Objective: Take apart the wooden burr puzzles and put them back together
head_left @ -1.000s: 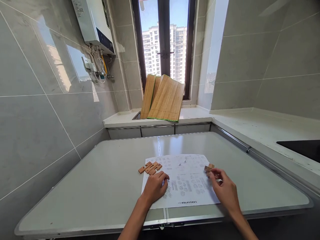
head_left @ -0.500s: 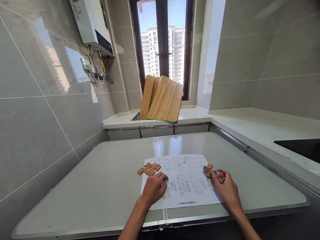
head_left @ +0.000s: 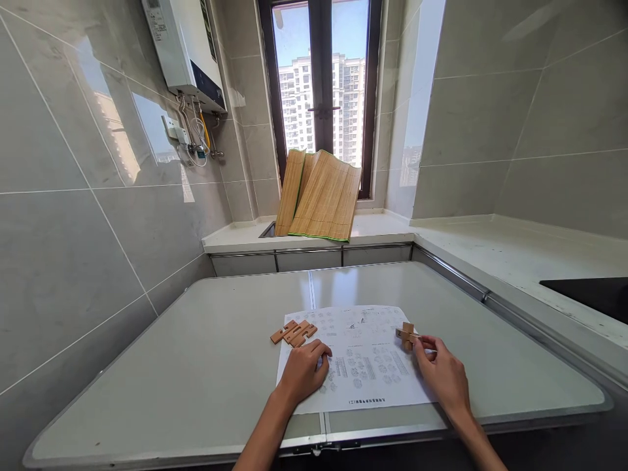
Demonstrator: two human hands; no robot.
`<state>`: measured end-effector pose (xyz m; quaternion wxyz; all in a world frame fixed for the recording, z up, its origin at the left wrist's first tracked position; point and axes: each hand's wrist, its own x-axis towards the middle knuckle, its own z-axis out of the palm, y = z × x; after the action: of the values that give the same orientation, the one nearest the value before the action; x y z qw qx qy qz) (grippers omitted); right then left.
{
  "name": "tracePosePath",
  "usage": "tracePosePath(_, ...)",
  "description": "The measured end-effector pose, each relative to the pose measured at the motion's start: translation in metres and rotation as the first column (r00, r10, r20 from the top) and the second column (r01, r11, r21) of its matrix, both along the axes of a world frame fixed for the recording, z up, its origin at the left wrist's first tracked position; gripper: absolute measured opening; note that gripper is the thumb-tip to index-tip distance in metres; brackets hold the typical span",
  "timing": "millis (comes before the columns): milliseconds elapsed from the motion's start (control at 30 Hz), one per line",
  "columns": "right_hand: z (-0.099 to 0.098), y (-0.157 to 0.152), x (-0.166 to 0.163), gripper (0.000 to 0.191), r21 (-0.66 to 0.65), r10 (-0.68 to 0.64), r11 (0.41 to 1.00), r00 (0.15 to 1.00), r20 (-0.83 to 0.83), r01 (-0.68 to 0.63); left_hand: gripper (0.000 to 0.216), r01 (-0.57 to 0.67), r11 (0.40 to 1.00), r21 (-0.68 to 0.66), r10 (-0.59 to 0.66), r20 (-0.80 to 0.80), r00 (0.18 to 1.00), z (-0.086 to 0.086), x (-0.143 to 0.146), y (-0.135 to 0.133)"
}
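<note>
At the right edge of a printed sheet (head_left: 366, 366), a small cross-shaped wooden interlocking puzzle (head_left: 407, 334) is assembled from notched sticks. My right hand (head_left: 441, 376) pinches its right arm between thumb and index finger; the other fingers are curled. My left hand (head_left: 307, 373) rests on the left part of the sheet, fingers loosely bent, thumb a little apart, nothing visible in it. Just beyond its knuckles lie several flat notched wooden pieces (head_left: 294, 332), partly on the sheet and partly on the table. The underside of the left hand is hidden.
The pale folding table (head_left: 171, 366) has a centre seam and metal front edge. Behind it, a bamboo mat (head_left: 326, 196) leans on the white counter (head_left: 377, 226) by the window. A black cooktop edge (head_left: 589, 294) shows at right; a water heater (head_left: 184, 52) hangs left.
My right hand has shifted slightly left, its fingers closing more on the puzzle's right arm. The puzzle has turned a little. My left hand stays in place; the view has shifted slightly.
</note>
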<state>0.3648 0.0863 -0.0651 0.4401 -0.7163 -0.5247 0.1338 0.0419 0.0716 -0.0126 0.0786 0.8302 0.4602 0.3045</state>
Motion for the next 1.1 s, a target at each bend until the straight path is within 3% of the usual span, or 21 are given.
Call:
tracePosePath(100,0.014,0.0,-0.023,0.046,0.1,0.183,0.98,0.978,-0.1,-0.173,0.019,-0.009,0.999,-0.05,0.012,0.069,0.998,0.001,0.001,-0.001)
tracePosePath(167,0.025,0.0,-0.046,0.047,0.134,0.325,0.944,0.919,-0.222,-0.302,0.017,-0.022,0.995,-0.096,0.035,0.134,0.99,0.002,0.001,-0.001)
tracePosePath(333,0.039,0.001,-0.105,0.053,0.24,0.601,0.789,0.63,-0.492,-0.565,0.035,0.01,0.97,-0.244,0.069,0.317,0.946,0.003,0.003,0.002)
tracePosePath(500,0.034,-0.005,-0.133,0.058,0.258,0.653,0.731,0.539,-0.532,-0.632,0.045,0.154,0.925,-0.348,0.026,0.461,0.887,0.004,0.002,0.005)
tracePosePath(667,0.029,-0.012,-0.13,0.054,0.271,0.69,0.675,0.457,-0.562,-0.686,0.055,0.3,0.868,-0.395,-0.023,0.573,0.819,0.007,0.001,0.006)
tracePosePath(933,0.031,-0.025,-0.122,0.048,0.18,0.751,0.646,0.574,-0.326,-0.742,0.072,0.419,0.802,-0.426,-0.049,0.653,0.756,0.005,-0.001,0.009)
tracePosePath(1000,0.034,-0.027,-0.123,0.047,0.173,0.777,0.612,0.544,-0.317,-0.772,0.071,0.45,0.783,-0.429,-0.061,0.667,0.742,0.005,-0.003,0.01)
tracePosePath(1100,0.037,-0.029,-0.122,0.048,0.149,0.803,0.528,0.435,-0.408,-0.836,0.066,0.496,0.752,-0.434,-0.08,0.687,0.722,0.005,-0.004,0.011)
